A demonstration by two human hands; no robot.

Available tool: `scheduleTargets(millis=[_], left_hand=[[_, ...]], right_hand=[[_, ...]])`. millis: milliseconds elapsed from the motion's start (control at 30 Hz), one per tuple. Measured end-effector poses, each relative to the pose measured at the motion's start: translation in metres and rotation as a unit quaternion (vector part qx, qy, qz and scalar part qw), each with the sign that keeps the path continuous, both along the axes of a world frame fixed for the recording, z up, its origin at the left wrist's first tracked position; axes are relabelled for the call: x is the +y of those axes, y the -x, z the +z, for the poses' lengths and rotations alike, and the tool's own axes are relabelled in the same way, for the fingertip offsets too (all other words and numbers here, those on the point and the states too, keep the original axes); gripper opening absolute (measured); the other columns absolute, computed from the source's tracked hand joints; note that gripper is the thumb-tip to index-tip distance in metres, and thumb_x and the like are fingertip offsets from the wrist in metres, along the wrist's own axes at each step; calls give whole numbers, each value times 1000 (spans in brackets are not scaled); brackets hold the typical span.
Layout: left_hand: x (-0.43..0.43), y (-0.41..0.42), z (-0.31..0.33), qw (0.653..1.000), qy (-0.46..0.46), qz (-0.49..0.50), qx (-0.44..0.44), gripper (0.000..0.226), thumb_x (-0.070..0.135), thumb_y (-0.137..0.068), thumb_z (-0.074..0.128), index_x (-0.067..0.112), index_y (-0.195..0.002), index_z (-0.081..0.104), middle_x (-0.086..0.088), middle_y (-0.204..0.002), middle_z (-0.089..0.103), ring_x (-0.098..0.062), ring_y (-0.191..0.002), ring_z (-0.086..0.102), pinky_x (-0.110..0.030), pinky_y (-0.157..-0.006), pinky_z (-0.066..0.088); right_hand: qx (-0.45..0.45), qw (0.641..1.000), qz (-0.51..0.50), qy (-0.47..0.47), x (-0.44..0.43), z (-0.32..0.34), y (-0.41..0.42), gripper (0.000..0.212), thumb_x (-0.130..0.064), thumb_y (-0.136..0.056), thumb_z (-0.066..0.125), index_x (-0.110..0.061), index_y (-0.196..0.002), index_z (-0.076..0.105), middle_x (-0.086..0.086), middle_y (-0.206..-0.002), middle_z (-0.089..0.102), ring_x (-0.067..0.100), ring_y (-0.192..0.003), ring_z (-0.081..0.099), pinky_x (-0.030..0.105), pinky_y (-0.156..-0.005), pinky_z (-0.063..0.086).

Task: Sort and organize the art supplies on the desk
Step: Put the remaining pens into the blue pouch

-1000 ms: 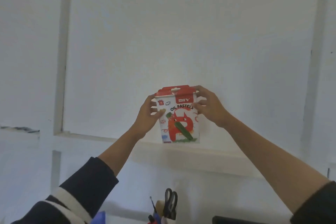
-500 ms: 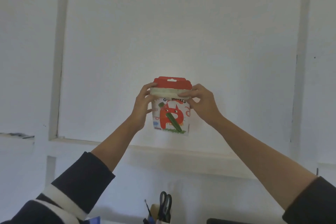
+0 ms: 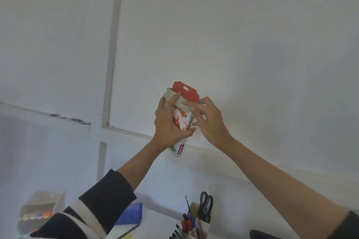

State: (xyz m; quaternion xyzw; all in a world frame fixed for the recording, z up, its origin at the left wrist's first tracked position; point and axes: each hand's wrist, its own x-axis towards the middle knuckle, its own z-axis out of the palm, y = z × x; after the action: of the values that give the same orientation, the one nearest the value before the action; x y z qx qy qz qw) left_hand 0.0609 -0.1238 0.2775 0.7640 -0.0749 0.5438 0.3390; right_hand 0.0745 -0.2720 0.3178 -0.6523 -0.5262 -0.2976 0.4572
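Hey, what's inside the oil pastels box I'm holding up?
The oil pastels box has its red top flap open, showing only a pale inner flap. No pastels show: cardboard, the left hand and the right hand hide the contents.

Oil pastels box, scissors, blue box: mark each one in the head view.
oil pastels box [image 3: 181, 119], head view, on the printed front face.
scissors [image 3: 206, 204], head view, on the black handle loops.
blue box [image 3: 132, 213], head view, on its blue face.
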Motion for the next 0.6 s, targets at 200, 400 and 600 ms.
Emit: scheduleTargets(millis=[200, 400, 600], left_hand=[[79, 64, -34, 990, -107, -22, 94, 105, 58, -46, 76, 50, -134, 20, -11, -146, 12, -27, -137, 12, -54, -110, 29], [146, 163, -83, 945, -251, -18, 210, 102, 60, -53, 73, 42, -138, 20, -9, -146, 17, -24, -136, 11, -52, -111, 27], [208, 266, -176, 885, -297, 11, 358, 103, 63, -53, 74, 53, -138, 17, -5, -148, 16, -25, -136, 10, -52, -108, 30]], right_hand=[[-3, 996, 9, 87, 46, -22, 35, 35, -34, -101, 31, -29, -115, 63, 2, -81, 65, 7, -68, 56, 25, -66, 46], [152, 966, 80, 193, 81, -59, 79, 45, -45, -99, 29, -30, -91, 70, -1, -85, 68, 15, -78, 63, 32, -75, 53], [281, 891, 136, 330, 119, -154, 121, 48, -50, -89, 28, -29, -103, 68, 2, -99, 70, 19, -85, 66, 29, -76, 51]])
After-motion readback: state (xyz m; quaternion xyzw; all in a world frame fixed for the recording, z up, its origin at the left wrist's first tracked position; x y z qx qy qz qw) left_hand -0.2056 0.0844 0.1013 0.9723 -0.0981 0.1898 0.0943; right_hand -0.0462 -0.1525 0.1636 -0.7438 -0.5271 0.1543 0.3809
